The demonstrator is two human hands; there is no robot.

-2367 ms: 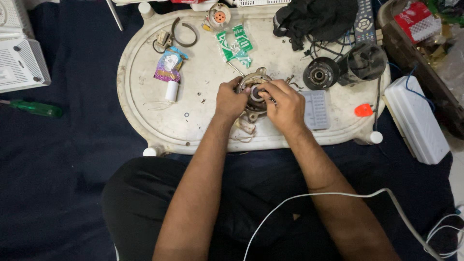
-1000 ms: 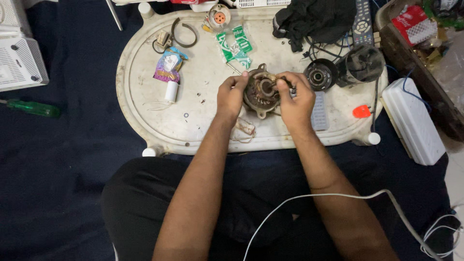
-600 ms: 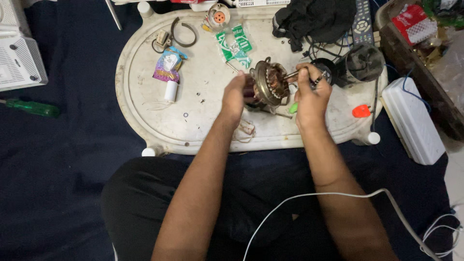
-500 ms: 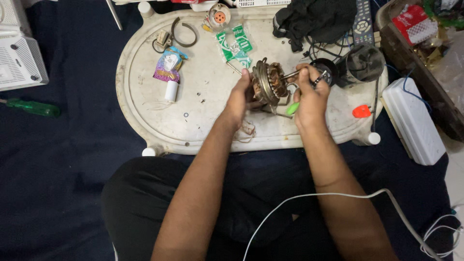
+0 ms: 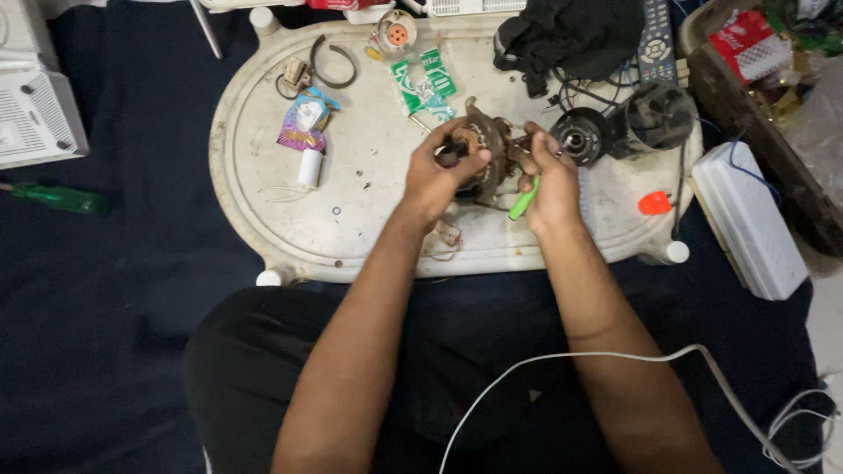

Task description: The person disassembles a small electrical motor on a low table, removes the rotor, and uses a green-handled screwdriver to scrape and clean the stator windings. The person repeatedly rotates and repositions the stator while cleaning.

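Note:
My left hand (image 5: 442, 171) grips a round brown motor part with copper windings (image 5: 487, 145), tilted up above an upturned white oval table (image 5: 369, 219). To the right of the part, my right hand (image 5: 551, 180) has its fingers closed on a small green-handled tool (image 5: 523, 200), and its fingertips touch the motor part's right side. Both hands are over the middle of the white table.
On the table: a black round motor housing (image 5: 577, 134), a dark cylinder (image 5: 654, 114), a purple packet with white tube (image 5: 305, 132), green packets (image 5: 425, 83), a metal ring (image 5: 332, 61), an orange cap (image 5: 654, 204). A white box (image 5: 746, 219) lies right, a green screwdriver (image 5: 61, 198) left, a white cable (image 5: 615, 360) over my lap.
The motor part was lying flat under both hands; it has been lifted and tilted on edge, and my right hand moved to its right side with the green tool.

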